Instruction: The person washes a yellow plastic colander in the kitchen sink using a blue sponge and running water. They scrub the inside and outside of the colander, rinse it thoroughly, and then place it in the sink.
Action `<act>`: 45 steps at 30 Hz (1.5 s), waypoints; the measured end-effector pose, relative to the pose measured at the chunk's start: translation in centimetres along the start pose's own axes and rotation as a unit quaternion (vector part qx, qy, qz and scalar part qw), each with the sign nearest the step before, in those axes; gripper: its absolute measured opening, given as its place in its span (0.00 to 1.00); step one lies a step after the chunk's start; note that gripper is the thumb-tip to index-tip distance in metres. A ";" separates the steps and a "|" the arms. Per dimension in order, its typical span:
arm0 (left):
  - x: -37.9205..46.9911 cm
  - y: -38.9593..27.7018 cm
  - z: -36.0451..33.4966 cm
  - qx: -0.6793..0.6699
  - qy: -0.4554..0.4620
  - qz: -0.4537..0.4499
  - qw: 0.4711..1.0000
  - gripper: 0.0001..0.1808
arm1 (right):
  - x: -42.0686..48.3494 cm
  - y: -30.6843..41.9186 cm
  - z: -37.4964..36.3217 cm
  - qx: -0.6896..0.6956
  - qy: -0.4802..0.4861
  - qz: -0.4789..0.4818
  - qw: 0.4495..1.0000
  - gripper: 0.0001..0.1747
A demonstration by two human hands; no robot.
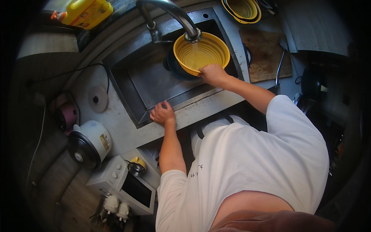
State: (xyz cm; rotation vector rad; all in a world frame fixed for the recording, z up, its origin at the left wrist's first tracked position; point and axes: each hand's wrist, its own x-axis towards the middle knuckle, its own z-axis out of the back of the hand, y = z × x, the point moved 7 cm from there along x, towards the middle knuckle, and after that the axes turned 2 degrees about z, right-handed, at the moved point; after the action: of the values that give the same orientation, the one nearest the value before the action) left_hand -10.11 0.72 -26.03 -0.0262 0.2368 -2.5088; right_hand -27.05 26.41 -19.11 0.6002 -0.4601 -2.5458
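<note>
Under the curved metal faucet (185,21), my right hand (214,74) grips the near rim of a yellow plastic colander (214,46). Water runs from the spout into it, and its perforated inside shows no food. Partly hidden beneath the colander is a dark blue bowl (180,71) in the stainless steel sink (156,78). My left hand (163,113) rests on the sink's near left edge, thumb apart from the fingers, holding nothing.
Right of the sink lie a wooden cutting board (265,58), a metal ladle (279,66) and nested baskets (243,10). To the left are a rice cooker (94,139), a round lid (98,98) and a white microwave oven (127,182). A yellow jug (87,13) stands behind.
</note>
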 end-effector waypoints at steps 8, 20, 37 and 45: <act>0.0 0.1 0.1 -0.021 -0.016 -0.003 1.000 0.16 | 5.1 -2.9 5.1 0.287 -0.009 -0.150 0.946 0.19; -0.1 -0.1 0.5 -0.021 -0.018 -0.003 1.000 0.16 | 5.4 -1.7 -1.8 0.678 -0.146 -0.194 0.694 0.17; -0.2 0.4 0.5 -0.017 -0.017 0.001 1.000 0.16 | -2.1 6.3 0.7 -0.017 -0.005 0.100 0.995 0.07; -0.5 -0.7 0.7 0.008 -0.024 -0.025 0.999 0.17 | -1.9 4.1 1.6 -0.017 -0.099 0.076 0.992 0.08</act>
State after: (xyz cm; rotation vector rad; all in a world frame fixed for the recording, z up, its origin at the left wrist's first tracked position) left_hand -10.11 1.47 -25.22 -0.0869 0.1983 -2.5554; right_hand -24.86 24.36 -15.42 0.2893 -0.5088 -2.4718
